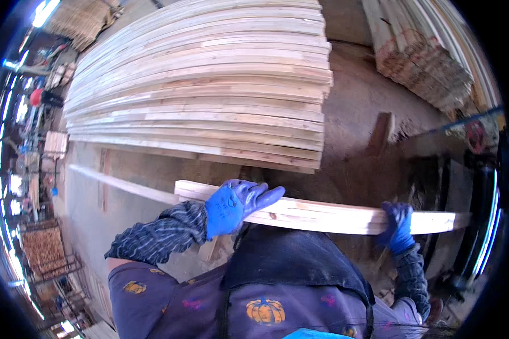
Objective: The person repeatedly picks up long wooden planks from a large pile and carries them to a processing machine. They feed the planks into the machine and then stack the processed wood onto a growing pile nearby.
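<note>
Pale timber: one stack (203, 73) laid, upper centre; one bundle (328, 217) apart, mid-frame, my right hand (398, 225) clamped round it, my left hand (229, 204) across it, fingers (272, 195) extended.

The left hand (232, 206) wore a glove of bright blue at the wrist and glossy violet-blue over the fingers; the right hand (398, 226) matched it in darker tones. The held boards (333, 217) were pale cream with a brown knot. Sleeves (164, 230) showed light streaks on navy, the shirt (181, 313) orange pumpkins and magenta motifs on dusky purple, the apron (300, 257) blackish navy. The large plank stack (203, 85) was banded cream and tan; the blurred left-hand stack (42, 248) seemed reddish brown.
</note>
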`<state>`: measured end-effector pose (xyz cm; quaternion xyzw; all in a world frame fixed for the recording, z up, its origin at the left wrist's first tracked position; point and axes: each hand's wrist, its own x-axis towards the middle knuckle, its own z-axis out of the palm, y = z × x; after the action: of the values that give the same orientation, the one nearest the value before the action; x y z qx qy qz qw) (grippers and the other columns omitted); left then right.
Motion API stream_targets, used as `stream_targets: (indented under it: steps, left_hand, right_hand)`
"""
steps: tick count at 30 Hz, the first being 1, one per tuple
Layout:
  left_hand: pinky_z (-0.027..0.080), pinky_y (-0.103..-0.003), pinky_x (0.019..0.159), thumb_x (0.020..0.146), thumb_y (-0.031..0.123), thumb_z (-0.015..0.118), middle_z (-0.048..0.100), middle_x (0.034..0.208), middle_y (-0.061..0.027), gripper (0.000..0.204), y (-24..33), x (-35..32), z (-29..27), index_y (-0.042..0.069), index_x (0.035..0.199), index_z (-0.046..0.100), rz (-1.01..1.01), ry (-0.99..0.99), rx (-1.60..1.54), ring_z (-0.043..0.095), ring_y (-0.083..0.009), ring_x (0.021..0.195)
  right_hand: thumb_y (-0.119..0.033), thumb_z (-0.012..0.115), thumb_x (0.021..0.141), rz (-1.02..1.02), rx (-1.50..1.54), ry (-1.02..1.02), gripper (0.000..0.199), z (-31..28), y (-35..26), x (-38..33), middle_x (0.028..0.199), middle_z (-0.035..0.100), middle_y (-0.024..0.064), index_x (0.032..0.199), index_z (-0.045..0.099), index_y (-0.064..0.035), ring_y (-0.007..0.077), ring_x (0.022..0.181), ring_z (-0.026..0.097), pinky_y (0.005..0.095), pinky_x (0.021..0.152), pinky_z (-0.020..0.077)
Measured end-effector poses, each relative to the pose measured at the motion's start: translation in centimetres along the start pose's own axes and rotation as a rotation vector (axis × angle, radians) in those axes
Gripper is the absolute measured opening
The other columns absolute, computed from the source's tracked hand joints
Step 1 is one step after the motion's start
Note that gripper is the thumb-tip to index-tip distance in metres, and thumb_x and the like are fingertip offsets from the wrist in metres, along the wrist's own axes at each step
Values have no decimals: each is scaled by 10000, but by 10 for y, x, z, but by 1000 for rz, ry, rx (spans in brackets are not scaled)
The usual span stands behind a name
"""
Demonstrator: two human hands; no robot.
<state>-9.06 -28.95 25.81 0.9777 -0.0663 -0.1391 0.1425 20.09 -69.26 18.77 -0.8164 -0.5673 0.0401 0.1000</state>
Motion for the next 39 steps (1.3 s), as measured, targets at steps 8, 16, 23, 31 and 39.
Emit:
stream_targets:
  steps: [8,16,23,31,39]
  left_hand:
    - [486,-495,939,705,152,719,584,1326,-208,958,29,121,130,118,1563,294,143,120,-74,599,-377,1129]
    - [471,-517,943,776,110,632,594,1222,-219,736,109,217,125,35,1463,377,187,145,-109,585,-405,1112]
    - [517,-505,882,729,244,799,661,1127,-203,670,162,289,109,48,1281,475,236,107,-242,635,-416,1052]
    - [497,-469,991,766,387,788,597,1307,-244,901,136,271,91,36,1477,360,341,-95,-364,607,-393,1177]
    - [542,-423,966,848,298,775,617,1302,-257,718,-20,196,76,-4,1428,477,10,88,-681,649,-327,1160]
  right_hand:
    - [-293,798,712,308,-23,-358,816,36,2,1,1301,613,160,1436,487,-81,344,1199,572,522,1095,370]
    - [-189,737,687,94,-82,28,809,50,-31,20,1143,664,131,1446,469,-103,325,1054,653,533,1042,437]
    - [-191,560,876,409,-281,13,554,57,18,-13,1040,659,62,1424,490,-151,263,1080,621,475,1163,310]
    - [-294,723,779,319,-256,-138,647,40,16,-17,1099,670,41,1390,528,-217,260,1132,618,490,1139,352]
    - [-204,637,843,460,-494,-144,281,41,109,-60,1128,666,-6,1122,635,-232,219,1164,612,430,1123,390]
